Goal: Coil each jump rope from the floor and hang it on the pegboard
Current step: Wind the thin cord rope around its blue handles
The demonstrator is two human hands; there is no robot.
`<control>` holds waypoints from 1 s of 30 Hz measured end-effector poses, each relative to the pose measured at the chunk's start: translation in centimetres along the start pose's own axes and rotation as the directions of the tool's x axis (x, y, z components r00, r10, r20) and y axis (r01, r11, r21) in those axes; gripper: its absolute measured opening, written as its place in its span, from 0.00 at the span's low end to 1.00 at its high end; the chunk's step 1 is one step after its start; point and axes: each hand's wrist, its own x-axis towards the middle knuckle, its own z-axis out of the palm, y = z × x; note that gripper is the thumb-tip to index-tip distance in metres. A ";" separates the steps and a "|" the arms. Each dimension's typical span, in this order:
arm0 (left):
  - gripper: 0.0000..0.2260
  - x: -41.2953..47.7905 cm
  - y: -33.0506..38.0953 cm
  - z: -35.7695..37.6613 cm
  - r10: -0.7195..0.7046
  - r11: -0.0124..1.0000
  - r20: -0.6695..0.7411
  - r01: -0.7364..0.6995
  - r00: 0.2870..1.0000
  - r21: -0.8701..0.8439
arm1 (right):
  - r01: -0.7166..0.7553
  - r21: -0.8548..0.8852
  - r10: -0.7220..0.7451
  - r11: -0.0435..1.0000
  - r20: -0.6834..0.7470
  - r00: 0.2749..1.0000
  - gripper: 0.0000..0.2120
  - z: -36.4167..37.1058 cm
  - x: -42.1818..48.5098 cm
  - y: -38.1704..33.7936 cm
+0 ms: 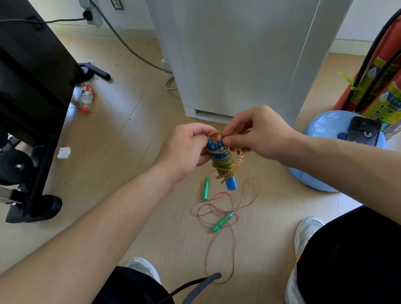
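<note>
A jump rope with two blue handles [222, 160] is held upright in front of me, its orange cord wound many times round the paired handles. My left hand [185, 148] grips the top of the blue handles. My right hand [255, 131] pinches the orange cord at the top of the bundle, with a loop hanging beside it. On the wooden floor below lies a second jump rope [222, 221] with green handles, its thin pink cord spread in loose loops between my feet. No pegboard is in view.
A black wheeled equipment frame [9, 100] stands at left, a white cabinet [219, 47] ahead. A red fire extinguisher [394, 80], a pale blue basin [319, 131] and a dark phone [363, 130] are at right. A plastic bottle [86, 94] lies on the floor. A grey cable [188, 296] crosses my left knee.
</note>
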 end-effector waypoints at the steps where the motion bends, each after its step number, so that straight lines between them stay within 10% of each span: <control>1: 0.16 -0.1 0.0 0.0 -0.004 1.000 0.014 0.004 1.000 -0.013 | -0.015 0.027 0.015 1.000 0.006 1.000 0.05 -0.1 0.0 0.0; 13: 0.09 -0.2 -0.2 -1.3 -0.064 0.943 0.142 0.106 0.988 -0.316 | 0.013 0.136 -0.028 0.991 0.103 0.994 0.07 -1.3 0.1 -0.3; 30: 0.07 -0.6 -0.6 -1.8 -0.021 0.997 0.408 0.047 0.913 -0.054 | 0.024 0.161 -0.081 0.987 0.355 0.932 0.09 -1.6 0.1 0.0</control>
